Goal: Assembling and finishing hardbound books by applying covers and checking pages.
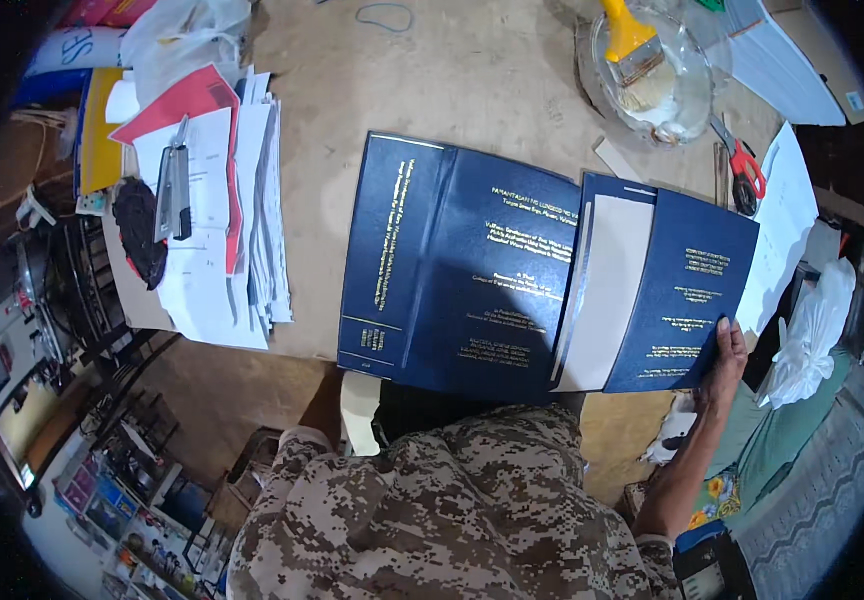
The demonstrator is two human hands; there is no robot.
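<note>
A dark blue hard book cover (492, 270) with gold lettering lies at the table's near edge, its spine part toward the left. To its right is another dark blue cover panel (687, 290), also gold-lettered, with a whitish sheet or lining (602, 290) showing along its left side. My right hand (730, 352) is closed on the lower right edge of that panel, fingertips on its upper face. Only a bit of my left forearm (324, 412) shows below the left cover. My left hand is hidden under the cover, so its fingers do not show.
At the left lies a paper stack (202, 290) with a stapler (174, 190) and a dark pouch-like item (140, 235). A yellow brush (627, 40) rests in a bowl of white paste (677, 110) at the far right. Red-handled scissors (747, 175) lie near papers. A white plastic bag (807, 335) hangs right.
</note>
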